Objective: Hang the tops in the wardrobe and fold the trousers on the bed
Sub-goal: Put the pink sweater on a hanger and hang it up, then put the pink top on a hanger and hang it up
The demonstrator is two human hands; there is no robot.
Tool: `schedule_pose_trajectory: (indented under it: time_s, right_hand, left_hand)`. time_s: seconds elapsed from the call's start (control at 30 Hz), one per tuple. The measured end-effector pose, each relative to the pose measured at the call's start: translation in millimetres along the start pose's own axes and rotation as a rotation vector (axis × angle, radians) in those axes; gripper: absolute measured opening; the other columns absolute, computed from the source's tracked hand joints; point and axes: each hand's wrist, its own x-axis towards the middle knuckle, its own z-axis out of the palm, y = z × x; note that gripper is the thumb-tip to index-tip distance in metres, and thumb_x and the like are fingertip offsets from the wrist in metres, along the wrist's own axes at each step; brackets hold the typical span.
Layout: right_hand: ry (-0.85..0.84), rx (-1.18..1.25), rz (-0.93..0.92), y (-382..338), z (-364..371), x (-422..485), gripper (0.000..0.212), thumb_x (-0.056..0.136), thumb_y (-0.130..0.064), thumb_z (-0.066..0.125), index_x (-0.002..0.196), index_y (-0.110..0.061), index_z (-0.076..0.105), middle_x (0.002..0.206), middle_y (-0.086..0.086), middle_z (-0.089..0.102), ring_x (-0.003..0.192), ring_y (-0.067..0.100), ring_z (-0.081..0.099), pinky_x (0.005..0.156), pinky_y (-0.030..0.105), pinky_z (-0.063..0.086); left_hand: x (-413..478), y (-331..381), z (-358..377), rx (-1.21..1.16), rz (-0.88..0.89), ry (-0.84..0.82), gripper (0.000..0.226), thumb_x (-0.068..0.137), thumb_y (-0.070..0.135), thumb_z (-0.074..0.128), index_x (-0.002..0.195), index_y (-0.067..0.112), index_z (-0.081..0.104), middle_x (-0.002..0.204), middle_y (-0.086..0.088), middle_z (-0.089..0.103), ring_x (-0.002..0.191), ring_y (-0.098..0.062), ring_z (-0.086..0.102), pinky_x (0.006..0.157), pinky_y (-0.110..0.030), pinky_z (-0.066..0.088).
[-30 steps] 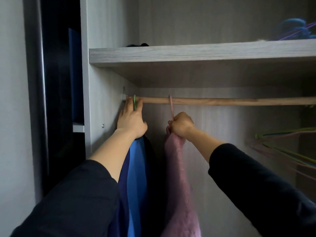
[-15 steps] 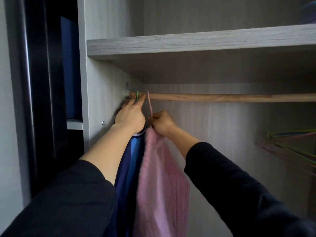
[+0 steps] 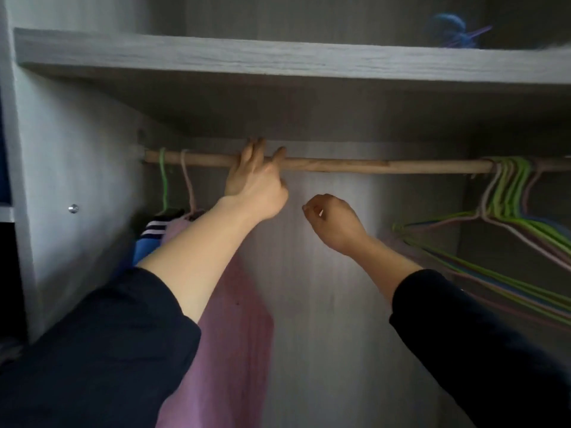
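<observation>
A pink top hangs from a pink hanger near the left end of the wooden rod. Just left of it, a blue top with white stripes hangs on a green hanger. My left hand reaches up to the rod right of both hangers, its fingers lying over the wood. My right hand hovers below the rod with curled fingers and holds nothing. My left forearm hides part of the pink top.
A bunch of bare green, pink and blue hangers hangs at the rod's right end, tilted towards me. A grey shelf runs above the rod, with a blue object on it. The wardrobe's side wall stands at the left.
My right hand has let go of the pink hanger, which now hangs beside the green one. Both hands have moved right along the rod, and the view has swung right.
</observation>
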Motion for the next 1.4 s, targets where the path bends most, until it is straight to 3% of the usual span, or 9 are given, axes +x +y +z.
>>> schedule_pose_trajectory:
  time_s: [0.13, 0.37, 0.57, 0.73, 0.83, 1.0, 1.2, 1.33, 1.4]
  right_hand:
    - [0.12, -0.222, 0.048, 42, -53, -28, 0.025, 0.094, -0.028, 0.051, 0.106, -0.014, 0.067, 0.105, 0.003, 0.065, 0.09, 0.025, 0.062, 0.074, 0.034, 0.05]
    - [0.222, -0.64, 0.139, 110, -148, -77, 0.023, 0.084, -0.018, 0.057, 0.101, -0.004, 0.061, 0.107, 0.016, 0.059, 0.107, 0.036, 0.053, 0.078, 0.041, 0.044]
    - [0.133, -1.085, 0.135, 158, -180, -102, 0.037, 0.08, -0.017, 0.067, 0.115, -0.009, 0.06, 0.115, 0.012, 0.059, 0.112, 0.033, 0.051, 0.083, 0.041, 0.044]
    - [0.013, -1.204, 0.135, 166, -189, -98, 0.037, 0.085, -0.011, 0.058, 0.122, -0.009, 0.056, 0.124, 0.011, 0.055, 0.119, 0.03, 0.046, 0.088, 0.038, 0.041]
    - [0.026, -1.111, 0.207, 165, -189, -95, 0.033, 0.086, -0.015, 0.061, 0.118, -0.009, 0.057, 0.119, 0.011, 0.059, 0.114, 0.031, 0.053, 0.085, 0.037, 0.045]
    - [0.094, -0.515, 0.44, 148, -194, -86, 0.027, 0.089, -0.024, 0.053, 0.107, -0.004, 0.059, 0.109, 0.02, 0.061, 0.104, 0.041, 0.057, 0.077, 0.037, 0.046]
    - [0.221, -0.15, 0.407, 134, -194, -67, 0.02, 0.091, -0.028, 0.052, 0.076, -0.016, 0.059, 0.076, 0.007, 0.057, 0.081, 0.029, 0.056, 0.067, 0.029, 0.039]
    - [0.166, -0.098, 0.358, 130, -181, -83, 0.037, 0.097, -0.034, 0.05, 0.067, -0.015, 0.06, 0.052, -0.003, 0.045, 0.049, 0.014, 0.049, 0.057, 0.029, 0.039]
    - [0.125, -0.131, 0.353, 133, -174, -100, 0.036, 0.097, -0.031, 0.051, 0.068, -0.011, 0.061, 0.05, -0.002, 0.044, 0.05, 0.017, 0.05, 0.057, 0.031, 0.039]
  left_hand:
    - [8, 64, 24, -0.07, 0.072, -0.02, 0.065, 0.095, 0.024, 0.043, 0.152, 0.026, 0.013, 0.16, -0.008, 0.003, 0.147, -0.026, -0.002, 0.119, -0.041, -0.001]
    - [18, 144, 67, -0.163, 0.19, -0.018, 0.073, 0.088, 0.026, 0.05, 0.152, 0.025, 0.015, 0.16, -0.011, 0.007, 0.147, -0.03, 0.001, 0.119, -0.043, 0.0]
    - [20, 163, 91, -0.188, 0.211, 0.167, 0.075, 0.075, 0.013, 0.063, 0.146, 0.017, 0.037, 0.149, -0.017, 0.034, 0.14, -0.043, 0.02, 0.117, -0.052, 0.012]
    - [22, 160, 100, -0.164, 0.251, 0.23, 0.08, 0.066, 0.004, 0.067, 0.142, 0.014, 0.044, 0.142, -0.02, 0.043, 0.133, -0.046, 0.03, 0.112, -0.055, 0.024]
    - [22, 163, 102, -0.171, 0.245, 0.246, 0.08, 0.065, 0.003, 0.067, 0.141, 0.015, 0.045, 0.142, -0.02, 0.043, 0.132, -0.047, 0.03, 0.111, -0.055, 0.026]
    - [24, 164, 105, -0.169, 0.233, 0.25, 0.081, 0.063, 0.001, 0.067, 0.14, 0.013, 0.046, 0.14, -0.02, 0.045, 0.132, -0.047, 0.031, 0.111, -0.056, 0.026]
    - [22, 164, 99, -0.155, 0.219, 0.195, 0.081, 0.068, 0.004, 0.067, 0.144, 0.014, 0.041, 0.146, -0.019, 0.04, 0.137, -0.044, 0.027, 0.113, -0.053, 0.024]
    - [17, 162, 93, -0.189, 0.197, 0.107, 0.083, 0.075, 0.011, 0.066, 0.149, 0.019, 0.029, 0.157, -0.015, 0.019, 0.146, -0.036, 0.01, 0.118, -0.049, 0.012]
    - [3, 168, 91, -0.249, 0.154, 0.02, 0.083, 0.08, 0.017, 0.063, 0.151, 0.022, 0.021, 0.16, -0.012, 0.004, 0.148, -0.03, -0.002, 0.118, -0.045, 0.007]
